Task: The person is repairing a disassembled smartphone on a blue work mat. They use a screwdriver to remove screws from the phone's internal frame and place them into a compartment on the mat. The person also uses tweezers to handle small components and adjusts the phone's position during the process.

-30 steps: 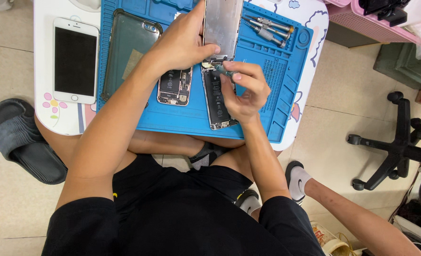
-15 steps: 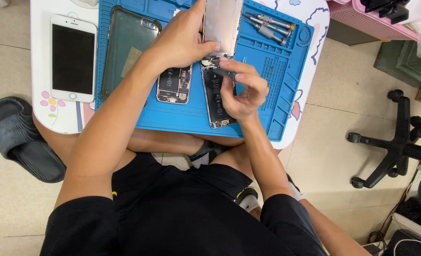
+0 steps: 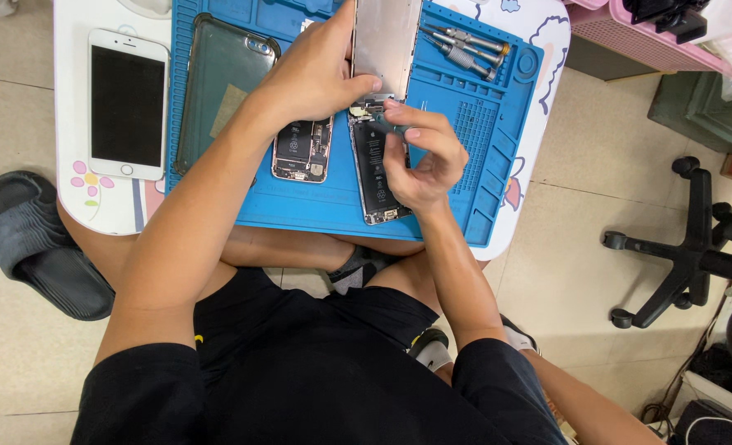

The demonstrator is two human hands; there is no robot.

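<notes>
The left hand (image 3: 321, 70) is holding the lifted display panel (image 3: 385, 45) of the opened phone (image 3: 376, 169), with the thumb lying across the panel's lower edge and the fingers curled behind it. The panel is standing up from the top end of the phone body, back face toward the camera, which is keeping the internals exposed and presumably keeping strain off whatever joins the two halves at that end.

The right hand (image 3: 424, 156) is working at the hinge line, thumb and forefinger pinched closed on a small greenish tool (image 3: 392, 124). The tool's tip is sitting at the connector area just under the panel's edge. What kind of tool it is cannot be told. The other fingers are folded loosely over the phone body, likely bracing the hand.

The opened phone is lying lengthwise on the blue repair mat (image 3: 465, 165), its dark battery showing. A second opened phone body (image 3: 302, 148) is lying just beside it, partly under the left forearm. A dark transparent case (image 3: 218, 91) is lying further left on the mat. Screwdrivers (image 3: 465, 45) are resting in the mat's upper tray, within reach. An intact white phone (image 3: 127, 103) is lying off the mat on the white table (image 3: 106, 210), well apart from the work.
</notes>
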